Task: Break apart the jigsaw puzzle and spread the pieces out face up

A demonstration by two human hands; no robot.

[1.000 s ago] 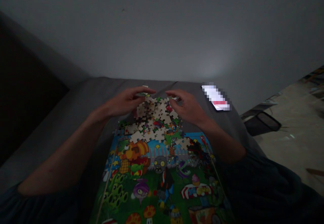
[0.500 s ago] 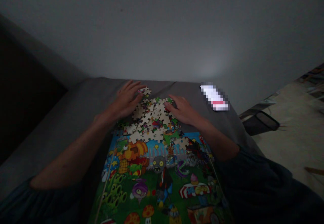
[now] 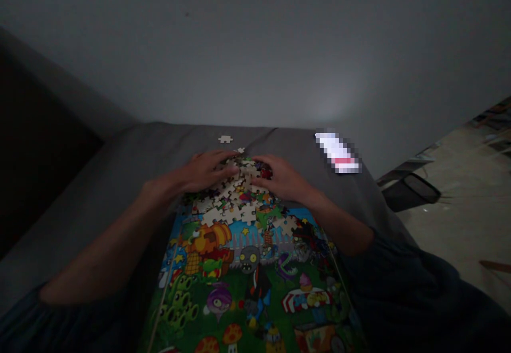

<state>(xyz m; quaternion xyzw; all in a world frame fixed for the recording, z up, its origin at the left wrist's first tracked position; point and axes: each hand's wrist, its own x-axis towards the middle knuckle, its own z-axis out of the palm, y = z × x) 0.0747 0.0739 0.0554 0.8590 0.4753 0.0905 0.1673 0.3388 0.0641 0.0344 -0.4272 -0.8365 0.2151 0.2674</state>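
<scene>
Grey cloth (image 3: 159,146), one phone (image 3: 337,153), two hands (image 3: 204,173) (image 3: 282,177): fingers (image 3: 227,171) loosely curved around one puzzle heap (image 3: 235,202), hold unclear.

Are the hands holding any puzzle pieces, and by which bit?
It can't be told: the left hand and right hand curve around the pile of puzzle pieces, but no piece shows clearly gripped.

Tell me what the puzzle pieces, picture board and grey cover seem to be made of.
Puzzle pieces: perhaps wood or cardboard, matt; plain pale backs suit either.
Picture board: probably printed wood or cardboard, smooth; its flat cartoon print hides the core.
Grey cover: apparently matt cloth, judging by its creases.
</scene>
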